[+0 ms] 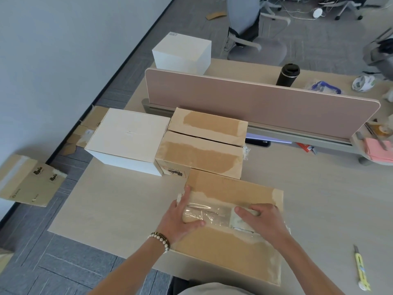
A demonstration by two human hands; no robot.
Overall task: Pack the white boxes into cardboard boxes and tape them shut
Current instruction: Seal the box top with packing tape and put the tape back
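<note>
A closed cardboard box (234, 248) lies at the table's near edge, with a strip of clear tape (214, 213) along its top seam. My left hand (182, 220) presses flat on the tape's left end, at the box's left edge. My right hand (261, 220) grips a tape roll (240, 222) on the seam and mostly hides it. Behind it stands a second cardboard box (204, 143) whose top flaps are folded shut with a gap between them. A white box (129, 137) sits to its left. Another white box (182, 53) stands beyond the divider.
A pink desk divider (265, 103) crosses the table behind the boxes. A yellow utility knife (361, 269) lies at the right. A black bottle (288, 74) stands behind the divider. Flattened cardboard (32, 182) lies on the floor at the left. Office chairs (255, 39) stand further back.
</note>
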